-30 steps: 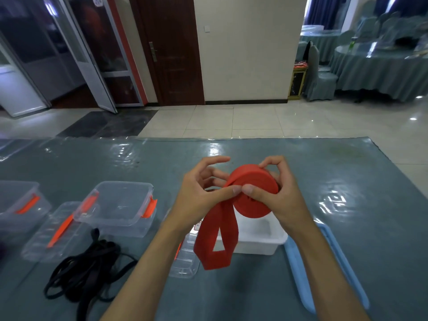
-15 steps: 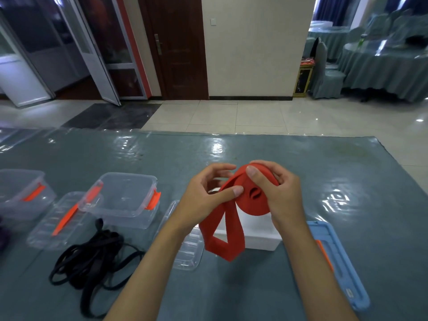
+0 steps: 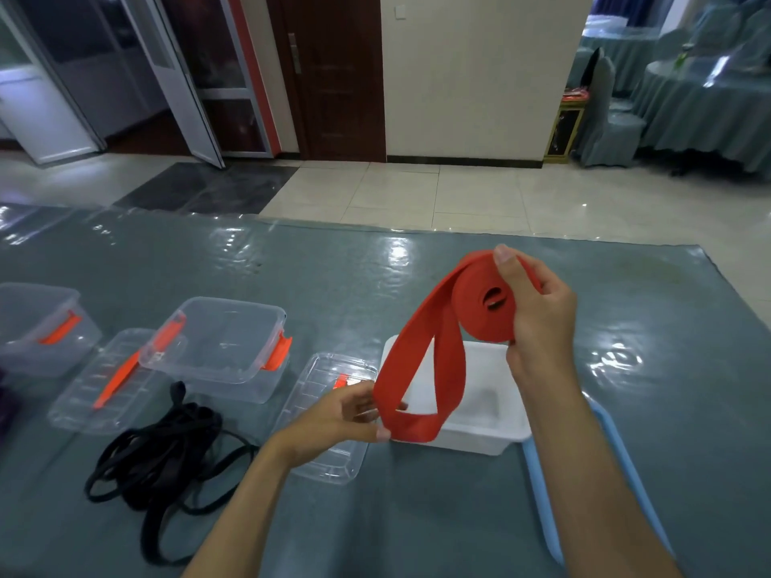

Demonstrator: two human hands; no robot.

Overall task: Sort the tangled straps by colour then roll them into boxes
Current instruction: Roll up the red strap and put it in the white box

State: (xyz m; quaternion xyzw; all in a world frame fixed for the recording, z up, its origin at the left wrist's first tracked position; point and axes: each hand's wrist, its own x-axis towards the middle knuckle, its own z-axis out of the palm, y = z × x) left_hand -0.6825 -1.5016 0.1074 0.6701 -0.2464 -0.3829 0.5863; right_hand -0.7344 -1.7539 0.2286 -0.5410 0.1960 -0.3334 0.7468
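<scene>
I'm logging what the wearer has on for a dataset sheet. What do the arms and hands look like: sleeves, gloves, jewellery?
Both forearms are bare as far as the frame shows; no sleeve is visible. The left hand and right hand wear no gloves, and no rings, watch or bracelet show. Nails look short and unpainted.

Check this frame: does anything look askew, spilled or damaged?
Nothing looks damaged or spilled. The black straps lie in a tangled heap on the table, still unrolled, and a clear lid leans under the edge of a clear box.
</scene>
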